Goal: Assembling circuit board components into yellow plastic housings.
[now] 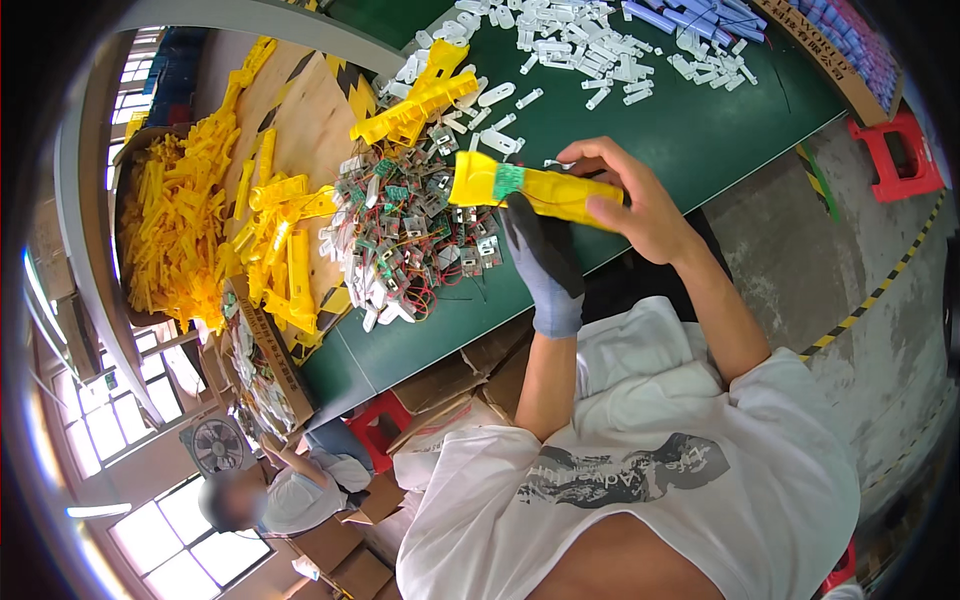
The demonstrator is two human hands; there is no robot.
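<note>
A long yellow plastic housing [570, 196] is held above the near edge of the green table, with a small green circuit board [508, 181] on it near its left end. My left hand [543, 258], in a grey and black glove, is closed on the housing from below, thumb beside the board. My bare right hand [645, 202] grips the right end with the thumb on top, its other fingers curving over the far side. Left of the hands lies a heap of circuit boards with red wires [410, 225].
Yellow housings [285, 250] pile up at the left, more in a large container [122, 215]. White plastic pieces [590, 50] cover the far side of the green table [560, 110]. Blue-purple cylinders [690, 18] lie far right. A red stool [893, 155] stands on the floor; another person [300, 490] sits lower left.
</note>
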